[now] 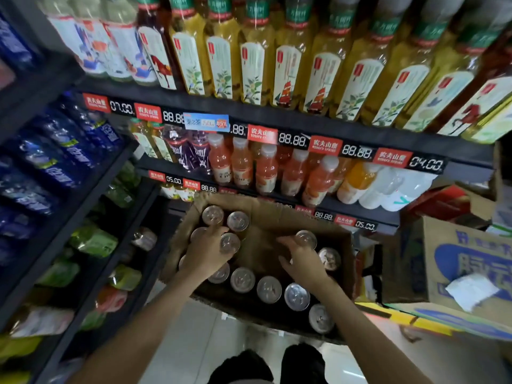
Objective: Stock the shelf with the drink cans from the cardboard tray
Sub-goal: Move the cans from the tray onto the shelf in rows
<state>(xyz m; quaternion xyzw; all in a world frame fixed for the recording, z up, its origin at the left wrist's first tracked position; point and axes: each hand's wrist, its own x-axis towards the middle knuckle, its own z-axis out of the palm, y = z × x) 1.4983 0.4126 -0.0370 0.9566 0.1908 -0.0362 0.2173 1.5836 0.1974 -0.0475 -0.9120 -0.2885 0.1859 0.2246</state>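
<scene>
Both hands are down in the brown cardboard tray (279,214), left hand (205,252) gripping a silver-topped can (229,243), right hand (302,261) gripping another silver-topped can (306,239).

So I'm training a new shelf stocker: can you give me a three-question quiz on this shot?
1. True or false: both hands are at cans inside the tray.
2. The box with blue print stands on which side of the tray: A left, B right?
3. What colour are the drinks on the shelf just above the tray?

Key: 1 true: left hand, right hand, cans. 2 B. 3 orange.
</scene>
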